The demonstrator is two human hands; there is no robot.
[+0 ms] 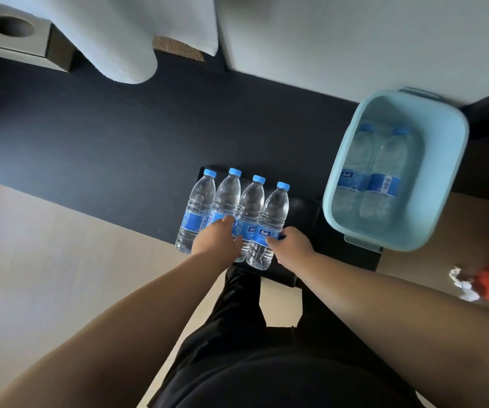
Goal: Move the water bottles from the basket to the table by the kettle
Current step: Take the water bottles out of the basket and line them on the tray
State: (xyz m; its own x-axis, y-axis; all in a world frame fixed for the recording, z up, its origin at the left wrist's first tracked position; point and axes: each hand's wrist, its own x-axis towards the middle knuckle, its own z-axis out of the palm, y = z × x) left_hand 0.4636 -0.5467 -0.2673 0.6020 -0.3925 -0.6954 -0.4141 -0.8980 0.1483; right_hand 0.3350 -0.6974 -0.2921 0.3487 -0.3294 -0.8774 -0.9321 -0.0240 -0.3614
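While four bottles (197,201) stand in a row on a black tray (305,213) at the desk's (90,136) near edge, the right grip (292,244) grasps the rightmost bottle (272,213) by its label. The left grip (216,238) lies over the second bottle (227,195); whether it clasps, I cannot tell. Two more bottles (384,178) lie in the basket (440,187) beside the tray.

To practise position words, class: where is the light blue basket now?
The basket sits at the right in the head view, on the dark table beside the four upright bottles, holding two more bottles.
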